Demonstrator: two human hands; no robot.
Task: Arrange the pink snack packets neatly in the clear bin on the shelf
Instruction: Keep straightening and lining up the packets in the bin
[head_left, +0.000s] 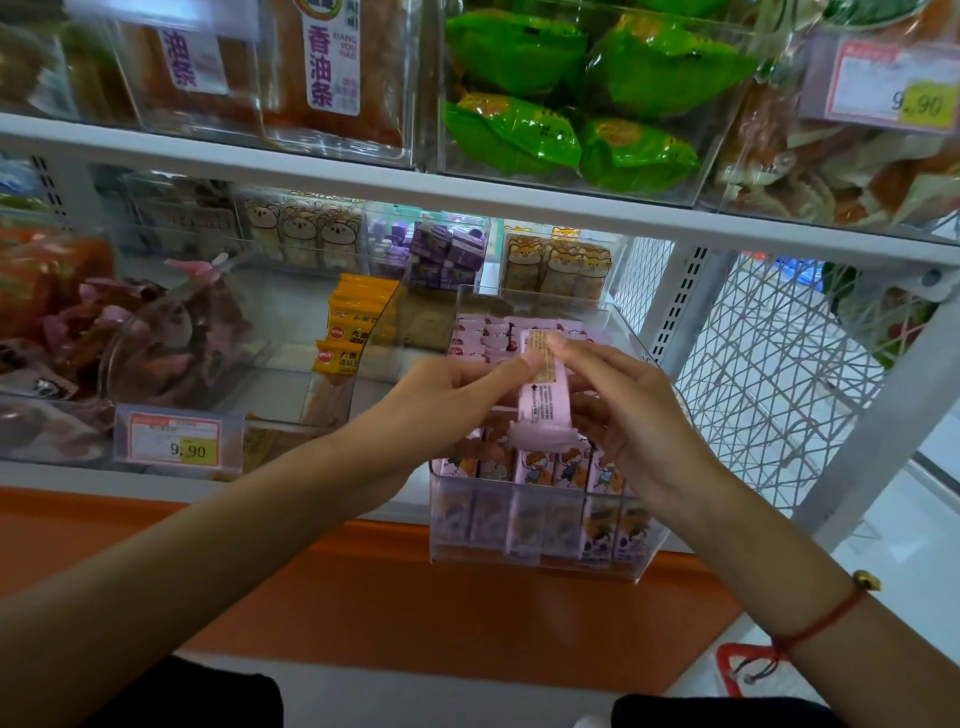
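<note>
A clear bin (535, 564) juts out over the front edge of the lower shelf. Inside it, pink snack packets (540, 467) with cartoon figures stand upright in a front row, and more pink packets (480, 338) lie flat at the back. Above the bin I hold one pink packet (543, 405) upright, its printed back toward me. My left hand (447, 400) pinches it from the left near the top. From the right, my right hand (618, 410) grips it with fingertips at its top edge.
A bin of orange packets (345, 338) stands left of the clear bin, beside a 9.90 price tag (176, 439). Bear-print and purple snacks (441, 254) fill bins behind. The upper shelf (467, 187) carries green packets. A white wire mesh panel (769, 374) closes the right side.
</note>
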